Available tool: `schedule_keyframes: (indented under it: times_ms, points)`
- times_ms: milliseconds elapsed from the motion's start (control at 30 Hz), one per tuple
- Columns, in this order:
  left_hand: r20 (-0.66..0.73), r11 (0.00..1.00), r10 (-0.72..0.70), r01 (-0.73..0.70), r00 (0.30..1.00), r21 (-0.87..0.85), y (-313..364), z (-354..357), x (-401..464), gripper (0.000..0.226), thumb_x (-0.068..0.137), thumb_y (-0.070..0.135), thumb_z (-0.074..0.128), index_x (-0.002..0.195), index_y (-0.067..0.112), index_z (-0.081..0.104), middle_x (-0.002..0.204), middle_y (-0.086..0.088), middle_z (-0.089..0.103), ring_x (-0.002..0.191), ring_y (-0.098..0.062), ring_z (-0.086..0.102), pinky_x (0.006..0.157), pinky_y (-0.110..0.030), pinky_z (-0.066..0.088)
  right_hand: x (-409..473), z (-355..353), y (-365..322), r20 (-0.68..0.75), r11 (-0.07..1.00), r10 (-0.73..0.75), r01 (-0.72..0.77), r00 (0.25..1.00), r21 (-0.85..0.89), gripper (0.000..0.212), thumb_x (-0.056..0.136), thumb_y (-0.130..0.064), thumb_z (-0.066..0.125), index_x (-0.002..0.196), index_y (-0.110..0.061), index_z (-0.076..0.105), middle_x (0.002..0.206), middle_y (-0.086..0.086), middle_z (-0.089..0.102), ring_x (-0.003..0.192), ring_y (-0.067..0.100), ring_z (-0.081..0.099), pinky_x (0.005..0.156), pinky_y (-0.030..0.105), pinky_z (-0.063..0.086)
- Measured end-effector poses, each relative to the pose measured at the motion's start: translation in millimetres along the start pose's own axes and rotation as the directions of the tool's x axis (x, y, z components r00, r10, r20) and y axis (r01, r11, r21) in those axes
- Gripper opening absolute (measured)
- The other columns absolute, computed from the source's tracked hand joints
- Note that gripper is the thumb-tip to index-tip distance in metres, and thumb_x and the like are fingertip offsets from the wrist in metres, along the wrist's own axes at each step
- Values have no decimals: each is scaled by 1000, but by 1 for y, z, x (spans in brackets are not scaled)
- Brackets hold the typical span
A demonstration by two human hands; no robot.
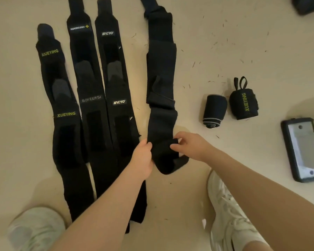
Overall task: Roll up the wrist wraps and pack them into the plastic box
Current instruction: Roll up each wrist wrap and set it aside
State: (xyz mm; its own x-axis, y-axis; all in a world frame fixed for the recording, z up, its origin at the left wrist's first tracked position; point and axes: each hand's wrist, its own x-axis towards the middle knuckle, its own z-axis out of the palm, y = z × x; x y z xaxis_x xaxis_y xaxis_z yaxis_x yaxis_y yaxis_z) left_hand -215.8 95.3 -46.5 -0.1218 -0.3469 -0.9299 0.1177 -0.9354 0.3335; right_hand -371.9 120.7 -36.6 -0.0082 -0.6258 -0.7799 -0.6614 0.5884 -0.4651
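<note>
Two hands meet at the near end of one long black wrap (160,69) that runs from the top centre of the frame down to the middle. My left hand (142,158) grips the wrap's left edge, fingers curled around the fabric. My right hand (190,145) pinches the started roll at the wrap's right edge between thumb and fingertips. The wrap's tail end curls under the roll and pokes out lower right of it.

Left of this wrap, three columns of flat wraps (91,109) lie side by side on the pale floor (216,42), their long edges touching or overlapping, with labels reading XUEYING, BOKEERSI and a white logo. A narrow strip of bare floor separates the rightmost column from the wrap I hold.

Right of centre, two finished rolls stand well apart from my hands: a plain black roll (214,110) with a grey edge stripe, and just beside it a XUEYING roll (243,105) with its thumb loop sticking up. Open floor, littered with small specks, lies between them and the wrap.

At the right edge sits a dark-rimmed clear plastic piece (297,151), partly cut off; I cannot tell if it is the box or its lid. My pale shoes (230,214) frame the bottom corners.
</note>
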Motion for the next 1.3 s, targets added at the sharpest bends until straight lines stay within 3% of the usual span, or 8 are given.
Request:
schedule_keyframes:
  times_ms: [133,267,333,467,667,800,1000,1300]
  points:
    - [27,861,196,-185,980,473,-8,4,7,35,97,18,49,132,17,48,122,-6,58,105,-16,56,85,-32,50,-20,-5,5,-21,996,-84,83,996,-12,57,90,-31,61,139,-25,34,131,-1,51,114,18,53,89,25,43]
    - [241,-13,640,-303,729,953,-25,-9,-3,57,88,22,63,138,15,37,133,-7,43,116,-19,48,94,-30,45,-25,17,16,-109,855,-135,60,985,-515,47,89,-28,63,130,-20,40,129,3,46,103,19,55,83,28,49]
    - [430,-222,594,-375,680,900,-34,-18,-6,44,92,23,57,134,17,44,130,-3,45,113,-15,49,95,-27,42,-24,25,25,-38,749,-241,161,970,-643,38,91,-24,58,126,-19,44,127,4,44,103,20,52,83,29,48]
    - [572,-340,268,-479,775,809,-49,-29,-1,36,98,18,46,133,17,49,140,2,40,123,-14,44,105,-31,39,-23,35,46,188,636,-221,288,957,-716,38,97,-30,46,134,-20,44,130,5,48,115,23,47,95,36,42]
    - [617,-348,255,-524,745,777,-56,-34,-2,41,100,37,39,139,25,43,145,1,32,125,-14,42,98,-28,44,-41,56,60,210,512,-320,355,924,-782,36,95,-25,48,130,-16,48,132,9,44,116,25,45,93,35,38]
    - [585,-342,118,-520,803,783,-71,-41,-7,27,95,31,53,119,19,57,157,-1,2,140,-21,22,109,-29,29,-38,73,61,242,385,-472,446,848,-808,27,58,-19,83,80,-14,69,82,4,66,76,21,63,63,29,51]
    - [525,-217,184,-487,831,846,-89,-42,-4,12,93,26,57,99,16,60,158,5,-10,146,-18,-1,112,-28,16,-27,79,59,199,547,-407,412,892,-728,30,94,-20,48,124,-17,55,128,5,48,120,24,42,100,35,33]
    - [453,-248,291,-391,843,886,-91,-28,-5,17,93,27,55,98,13,64,157,-1,7,145,-22,2,116,-40,11,-22,70,51,156,771,-208,261,965,-581,19,94,-24,53,111,-18,56,112,4,56,99,21,53,79,30,42]
